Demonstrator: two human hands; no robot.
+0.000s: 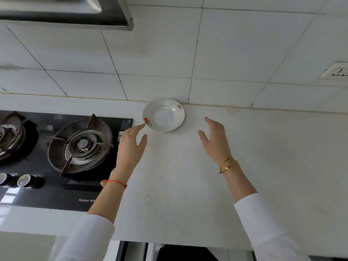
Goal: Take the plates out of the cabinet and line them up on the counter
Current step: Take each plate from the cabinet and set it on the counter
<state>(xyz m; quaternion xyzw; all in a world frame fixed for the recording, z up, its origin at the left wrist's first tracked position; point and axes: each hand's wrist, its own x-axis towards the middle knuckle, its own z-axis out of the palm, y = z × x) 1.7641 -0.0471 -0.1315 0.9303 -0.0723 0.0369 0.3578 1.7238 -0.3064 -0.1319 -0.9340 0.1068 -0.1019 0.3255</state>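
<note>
White speckled counter [188, 176], 1 white plate [163, 114] with little orange prints sitting right at the back edge against the tiles. Black gas hob [56, 147] set in along the left side.

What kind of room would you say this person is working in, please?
Most likely a home kitchen: a gas stove is set into the white counter, a range hood hangs above it, and a plate sits by the tiled wall.

A black hob [62, 147] is sitting left, two burners [82, 145] showing. A hood [66, 12] is hanging above. What may be a socket [337, 71] is showing on the wall [188, 53].
</note>
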